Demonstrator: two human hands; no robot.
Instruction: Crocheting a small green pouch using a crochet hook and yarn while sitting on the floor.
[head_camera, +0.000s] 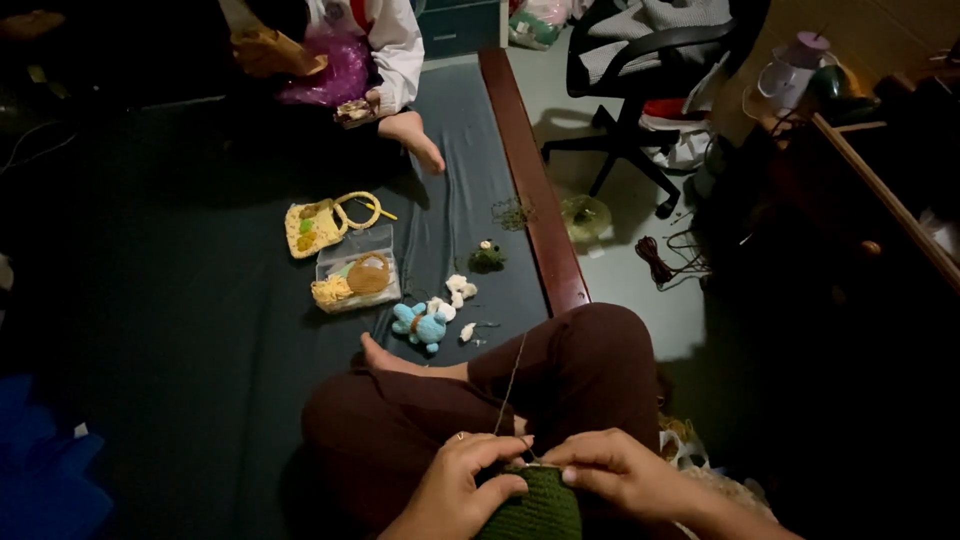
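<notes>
A dark green crochet piece (538, 508) rests in my lap at the bottom of the head view. My left hand (455, 487) grips its left edge, a ring on one finger. My right hand (622, 472) pinches its top edge, where a thin hook or needle lies between the fingers. A strand of yarn (512, 380) runs up from my hands over my crossed legs in dark red trousers (560, 385).
On the dark mattress (180, 300) lie a blue crochet toy (421, 325), small white pieces (458, 290), a green figure (487, 257), a clear box of yarn (357, 272) and a yellow crochet bag (318, 225). Another person (385, 60) sits at the top. An office chair (645, 70) stands on the floor to the right.
</notes>
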